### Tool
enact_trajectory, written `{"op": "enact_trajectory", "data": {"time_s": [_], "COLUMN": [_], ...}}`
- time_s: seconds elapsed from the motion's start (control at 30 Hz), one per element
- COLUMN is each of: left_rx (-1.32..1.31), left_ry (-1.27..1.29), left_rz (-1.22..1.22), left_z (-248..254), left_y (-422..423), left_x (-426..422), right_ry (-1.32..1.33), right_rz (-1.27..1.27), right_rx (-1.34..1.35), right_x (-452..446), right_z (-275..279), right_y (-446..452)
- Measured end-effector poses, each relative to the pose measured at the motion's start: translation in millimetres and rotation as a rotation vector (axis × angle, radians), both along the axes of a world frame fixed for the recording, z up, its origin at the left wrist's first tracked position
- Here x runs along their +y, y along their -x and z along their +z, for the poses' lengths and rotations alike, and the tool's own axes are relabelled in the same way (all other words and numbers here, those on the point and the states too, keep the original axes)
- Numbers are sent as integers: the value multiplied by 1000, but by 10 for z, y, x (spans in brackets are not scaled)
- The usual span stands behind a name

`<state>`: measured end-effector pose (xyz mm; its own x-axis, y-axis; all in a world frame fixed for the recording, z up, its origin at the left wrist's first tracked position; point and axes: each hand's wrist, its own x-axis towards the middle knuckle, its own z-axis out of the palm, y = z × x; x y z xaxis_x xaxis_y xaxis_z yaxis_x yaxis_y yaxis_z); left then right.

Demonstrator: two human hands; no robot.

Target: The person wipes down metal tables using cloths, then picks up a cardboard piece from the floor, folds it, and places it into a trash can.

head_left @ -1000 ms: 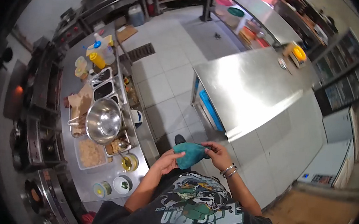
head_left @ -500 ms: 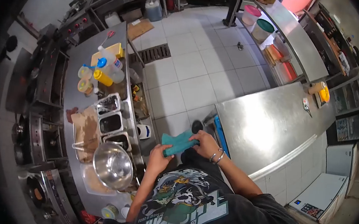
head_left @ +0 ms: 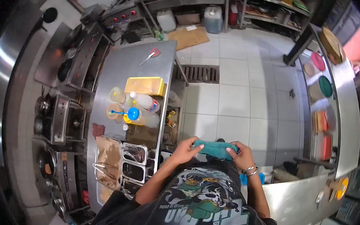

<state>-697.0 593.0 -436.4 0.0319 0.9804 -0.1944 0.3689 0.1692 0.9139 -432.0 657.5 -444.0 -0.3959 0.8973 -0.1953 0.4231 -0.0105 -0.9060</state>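
A folded green cloth (head_left: 215, 150) is stretched between my two hands, just in front of my black printed shirt. My left hand (head_left: 185, 150) pinches its left end, thumb on top. The right end is gripped by my right hand (head_left: 241, 155), which has metal bangles at the wrist. Below the cloth, a dark shoe tip shows on the tiled floor.
On the left steel table (head_left: 119, 70) lie red scissors (head_left: 151, 55), a yellow container (head_left: 144, 85), a blue-capped bottle (head_left: 145, 118), trays of dark food (head_left: 133, 171) and a paper-lined tray (head_left: 108, 160). Another steel table (head_left: 296, 200) is at the right. A floor drain (head_left: 198, 73) lies ahead.
The view has swung left, so the left table's far end shows more and the metal bowl is out of sight. The cloth, loosely spread before, is now folded into a narrower strip between both hands.
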Motion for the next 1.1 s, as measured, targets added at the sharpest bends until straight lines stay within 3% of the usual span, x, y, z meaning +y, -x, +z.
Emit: {"op": "enact_trajectory", "data": {"time_s": [0.07, 0.13, 0.2, 0.27, 0.33, 0.4, 0.47, 0.53, 0.6, 0.7, 0.77, 0.9, 0.97, 1.03, 1.1], "left_rx": [-77, -187, -398, -448, -502, -300, 279, 462, 649, 619, 836, 974, 1173, 1227, 1186], "left_ry": [10, -45, -83, -77, -82, -188, -183, -348, -185, -94, 17, 311, 487, 554, 629], "left_rz": [139, 219, 401, 551, 695, 869, 1123, 1271, 1331, 1413, 1514, 1657, 1636, 1626, 1584], "left_z": [82, -168, -219, -207, -144, -55, -445, -659, -158, -161, -242, -519, -731, -859, -962], "left_y": [29, 106, 234, 445, 740, 1166, 1768, 2502, 3038, 3789, 4123, 4504, 4548, 4487, 4316], "left_x": [457, 852, 1267, 1699, 2158, 2541, 2842, 3073, 3201, 3333, 3485, 3513, 3465, 3537, 3656], "right_ry": [-35, 259, 177, -55, -71, -29, -36, 26, 26, -134, -364, -522, -723, -852, -911], "right_rz": [52, -8, 67, 100, 157, 157, 197, 217, 267, 442, 707, 1156, 1318, 1415, 1480], "right_rx": [-105, 135, 80, 28, 25, -26, -24, -97, -170, -232, -269, -310, -282, -233, -193], "right_x": [534, 1036, 1518, 1974, 2432, 2886, 3331, 3829, 4286, 4957, 5341, 5521, 5409, 5372, 5393], "right_z": [67, 163, 169, 221, 131, 76, -58, -145, -158, -143, -68, -233, -715, -734, -1157], "right_y": [79, 193, 299, 424, 511, 642, 768, 943, 1175, 1783, 2559, 4269, 5034, 5690, 6094]}}
